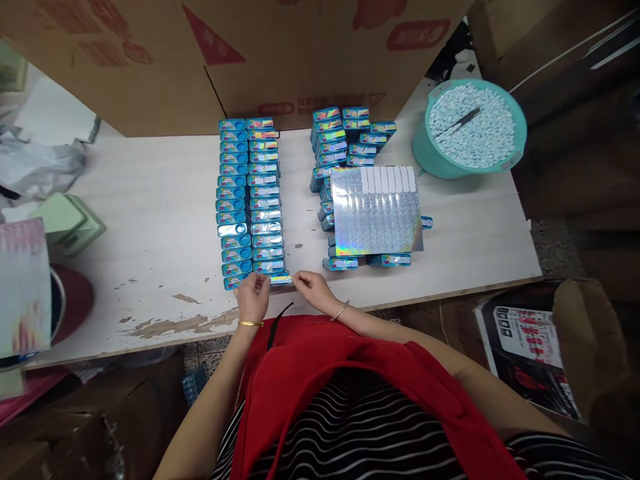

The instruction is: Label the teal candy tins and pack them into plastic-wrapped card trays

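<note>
My left hand (253, 298) and my right hand (315, 291) are both closed in a pinch at the front of two columns of small blue tins (233, 193). Between my fingertips runs a narrow shiny sticker (281, 279), held at both ends over the nearest tin of the right column. Similar shiny strips show on the other tins (267, 217) of that column. To the right, a silvery holographic sticker sheet (377, 220) lies on top of more blue tins (330, 141), hiding several of them. White gaps show along the sheet's upper part.
A large cardboard box (165, 80) walls off the back of the white table (165, 220). At the right stands a turquoise tub (435, 150) of small pale pieces, with dark tweezers (463, 120) on top. A pale green device (70, 217) and a dark red bowl (75, 303) are at the left.
</note>
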Motion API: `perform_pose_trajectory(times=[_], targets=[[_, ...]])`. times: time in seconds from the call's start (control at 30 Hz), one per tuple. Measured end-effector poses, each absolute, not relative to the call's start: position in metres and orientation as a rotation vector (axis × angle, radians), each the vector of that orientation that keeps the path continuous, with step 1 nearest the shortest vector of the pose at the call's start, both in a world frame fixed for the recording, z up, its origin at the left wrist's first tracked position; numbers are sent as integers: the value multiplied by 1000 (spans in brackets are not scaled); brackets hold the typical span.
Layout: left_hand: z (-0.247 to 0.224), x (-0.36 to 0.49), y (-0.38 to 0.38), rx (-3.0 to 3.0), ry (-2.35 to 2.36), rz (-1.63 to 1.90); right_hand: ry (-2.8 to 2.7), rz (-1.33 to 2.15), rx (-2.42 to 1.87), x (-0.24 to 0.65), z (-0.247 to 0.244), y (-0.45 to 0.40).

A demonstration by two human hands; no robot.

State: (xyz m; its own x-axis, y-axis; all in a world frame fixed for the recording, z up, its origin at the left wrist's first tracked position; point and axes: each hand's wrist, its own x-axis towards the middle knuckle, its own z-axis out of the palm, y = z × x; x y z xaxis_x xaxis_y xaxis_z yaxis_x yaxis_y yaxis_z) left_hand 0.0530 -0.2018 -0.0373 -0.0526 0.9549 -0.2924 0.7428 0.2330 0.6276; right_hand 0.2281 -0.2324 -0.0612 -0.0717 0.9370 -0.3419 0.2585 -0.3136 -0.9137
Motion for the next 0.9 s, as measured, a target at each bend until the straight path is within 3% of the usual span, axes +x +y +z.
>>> perform_pose_trajectory(times=[0.27,0.43,0.67,0.8,0.9], targets=[[-36,58,-200,1856,1870,181,-1297,1424,-1646,223,-79,-233],[-33,54,-197,1777,2117,178,-1247,1428,-1763,223,-83,-235],[-31,49,-195,1756,2179,117,-1958,1556,-1685,208,-66,-242],[-28,42,-197,2060,1965,121,-1991,1612,-1859,219,-63,-228],[-29,38,-189,2388,1552,86,-1900,1223,-1991,235,-53,-188]])
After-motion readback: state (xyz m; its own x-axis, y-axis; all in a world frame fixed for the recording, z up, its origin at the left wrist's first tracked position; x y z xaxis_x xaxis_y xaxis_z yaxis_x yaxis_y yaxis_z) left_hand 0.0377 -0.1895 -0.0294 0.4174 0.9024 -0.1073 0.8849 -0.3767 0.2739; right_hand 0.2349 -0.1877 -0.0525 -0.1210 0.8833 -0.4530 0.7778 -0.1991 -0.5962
